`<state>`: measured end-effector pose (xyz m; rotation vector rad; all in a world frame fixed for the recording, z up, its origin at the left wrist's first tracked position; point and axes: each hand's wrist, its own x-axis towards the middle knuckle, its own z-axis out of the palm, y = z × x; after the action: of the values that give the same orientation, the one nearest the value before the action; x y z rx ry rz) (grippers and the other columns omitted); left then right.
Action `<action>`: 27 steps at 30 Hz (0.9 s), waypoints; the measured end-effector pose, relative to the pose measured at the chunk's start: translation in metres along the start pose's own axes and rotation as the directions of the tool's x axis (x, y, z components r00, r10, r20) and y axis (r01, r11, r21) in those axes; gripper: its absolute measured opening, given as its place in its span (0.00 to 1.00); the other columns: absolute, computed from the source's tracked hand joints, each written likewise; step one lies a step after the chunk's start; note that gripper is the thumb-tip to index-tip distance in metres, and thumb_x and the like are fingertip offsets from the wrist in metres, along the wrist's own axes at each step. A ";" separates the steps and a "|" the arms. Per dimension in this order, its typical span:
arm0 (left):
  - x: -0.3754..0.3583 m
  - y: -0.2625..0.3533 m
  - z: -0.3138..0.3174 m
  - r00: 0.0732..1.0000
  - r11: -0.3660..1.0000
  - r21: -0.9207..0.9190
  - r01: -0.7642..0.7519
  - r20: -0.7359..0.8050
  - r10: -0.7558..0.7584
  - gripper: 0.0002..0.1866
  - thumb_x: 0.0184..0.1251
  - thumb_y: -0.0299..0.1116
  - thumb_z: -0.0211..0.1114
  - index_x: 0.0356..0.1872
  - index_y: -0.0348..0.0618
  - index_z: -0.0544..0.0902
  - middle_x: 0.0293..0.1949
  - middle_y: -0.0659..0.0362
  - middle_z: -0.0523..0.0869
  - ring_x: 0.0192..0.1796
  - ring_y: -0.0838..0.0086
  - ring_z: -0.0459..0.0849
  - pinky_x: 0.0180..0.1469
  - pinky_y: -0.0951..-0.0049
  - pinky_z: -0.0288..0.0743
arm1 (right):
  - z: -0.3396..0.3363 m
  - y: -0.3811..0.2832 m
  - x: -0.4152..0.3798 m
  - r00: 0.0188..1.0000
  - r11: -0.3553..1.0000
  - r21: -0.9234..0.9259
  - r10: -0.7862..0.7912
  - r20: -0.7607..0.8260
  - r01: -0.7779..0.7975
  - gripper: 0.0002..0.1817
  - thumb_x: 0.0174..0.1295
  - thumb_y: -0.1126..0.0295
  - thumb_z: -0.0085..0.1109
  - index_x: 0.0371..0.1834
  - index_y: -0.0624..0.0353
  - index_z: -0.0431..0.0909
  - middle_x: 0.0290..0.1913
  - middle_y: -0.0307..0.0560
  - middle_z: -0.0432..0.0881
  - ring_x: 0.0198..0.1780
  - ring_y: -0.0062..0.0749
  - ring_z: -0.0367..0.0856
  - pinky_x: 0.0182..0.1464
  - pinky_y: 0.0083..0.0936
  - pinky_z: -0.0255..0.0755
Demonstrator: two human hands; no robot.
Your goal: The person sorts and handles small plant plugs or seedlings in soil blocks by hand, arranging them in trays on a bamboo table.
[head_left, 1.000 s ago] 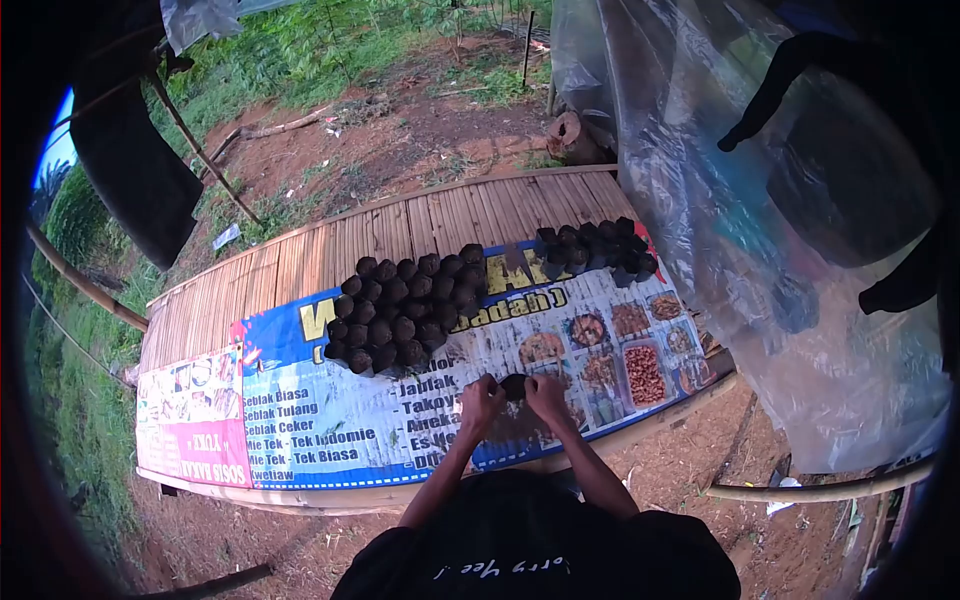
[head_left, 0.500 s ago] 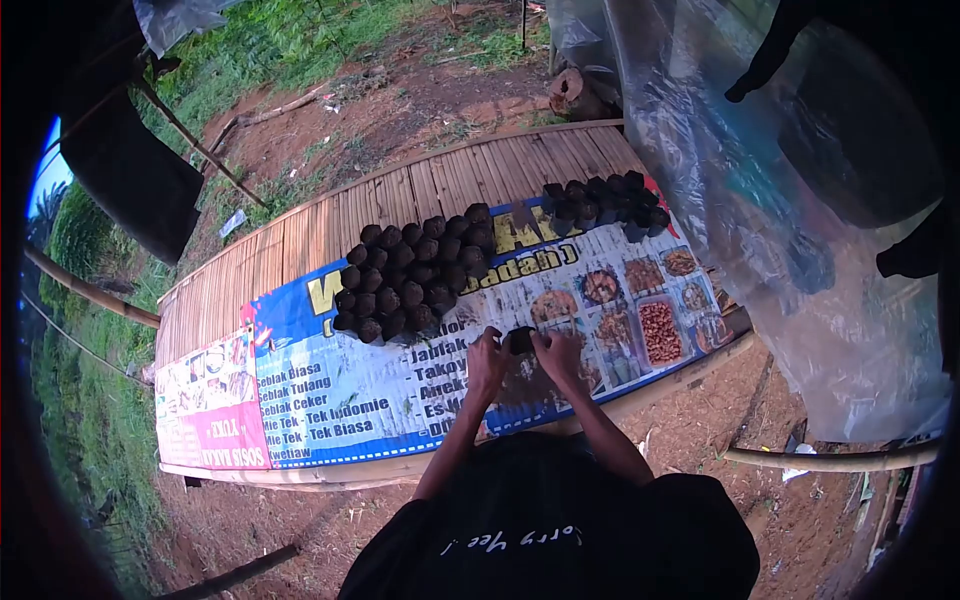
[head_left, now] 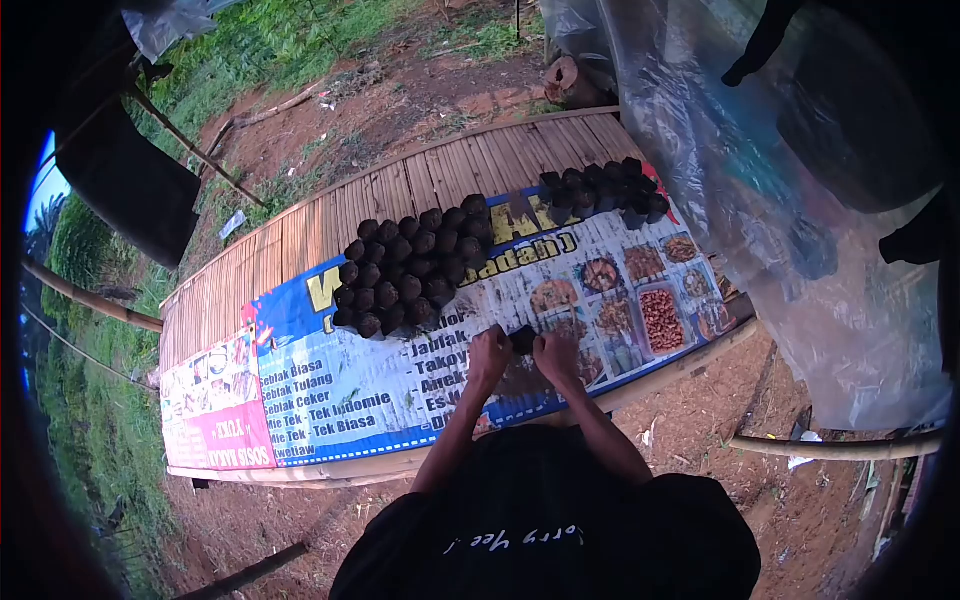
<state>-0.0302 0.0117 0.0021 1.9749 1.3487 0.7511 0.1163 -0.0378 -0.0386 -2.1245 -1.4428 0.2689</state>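
Between my two hands is a small black plastic planting bag (head_left: pixel 522 341), held low over the printed banner (head_left: pixel 330 385). My left hand (head_left: pixel 490 357) is closed at its left side, and my right hand (head_left: pixel 556 354) grips the opposite side. The fingertips are partly hidden, and what is inside the bag is too dark to make out. Just beyond my left hand, several similar dark bags (head_left: pixel 410 265), apparently filled with soil, stand packed together. Another group of black bags (head_left: pixel 605 190) stands farther off to the right.
A rectangular tub of reddish seeds or nuts (head_left: pixel 661 321) sits right of my hands. The banner covers part of a bamboo-slat table (head_left: pixel 400 185). Clear plastic sheeting (head_left: pixel 690 150) hangs at the right. Bamboo poles (head_left: pixel 95 297) cross the left side, with a log (head_left: pixel 572 82) behind the table.
My hands stay around the black bag, with the fingers shifted lower along its sides. The view has tilted slightly; the grouped bags stand as before.
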 end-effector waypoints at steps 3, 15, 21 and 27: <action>-0.001 -0.003 0.010 1.000 0.999 0.037 0.023 -0.020 -0.022 0.06 0.52 0.28 0.63 0.26 0.35 0.78 0.25 0.44 0.82 0.30 0.49 0.83 0.34 0.57 0.75 | -0.006 -0.001 -0.003 0.999 0.999 0.026 -0.035 0.006 0.035 0.14 0.59 0.63 0.52 0.22 0.61 0.78 0.22 0.60 0.78 0.30 0.58 0.78 0.36 0.51 0.70; -0.015 -0.002 0.013 0.996 0.996 -0.007 0.087 -0.012 -0.087 0.07 0.51 0.28 0.65 0.26 0.34 0.78 0.27 0.45 0.83 0.30 0.51 0.83 0.36 0.57 0.75 | -0.003 0.006 -0.011 0.999 0.999 0.027 0.036 -0.009 -0.036 0.13 0.58 0.63 0.53 0.21 0.61 0.76 0.22 0.59 0.77 0.32 0.60 0.77 0.35 0.52 0.70; -0.023 -0.008 0.013 0.998 0.998 0.000 0.068 -0.018 -0.068 0.07 0.51 0.29 0.65 0.26 0.35 0.78 0.26 0.46 0.83 0.30 0.50 0.83 0.37 0.58 0.75 | -0.011 0.003 -0.020 0.995 0.995 -0.070 -0.079 -0.053 0.075 0.12 0.57 0.63 0.54 0.23 0.59 0.78 0.22 0.57 0.78 0.35 0.58 0.77 0.39 0.53 0.68; -0.027 0.002 0.010 0.997 0.997 -0.030 0.071 -0.011 -0.071 0.07 0.51 0.29 0.64 0.26 0.35 0.79 0.25 0.47 0.83 0.29 0.51 0.83 0.38 0.58 0.76 | -0.013 0.005 -0.025 0.988 0.994 -0.003 -0.110 -0.105 0.111 0.13 0.58 0.62 0.53 0.23 0.58 0.78 0.21 0.59 0.77 0.33 0.59 0.77 0.37 0.52 0.69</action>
<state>-0.0303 -0.0156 -0.0058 1.8919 1.3990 0.7465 0.1161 -0.0658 -0.0341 -2.0163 -1.4911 0.1156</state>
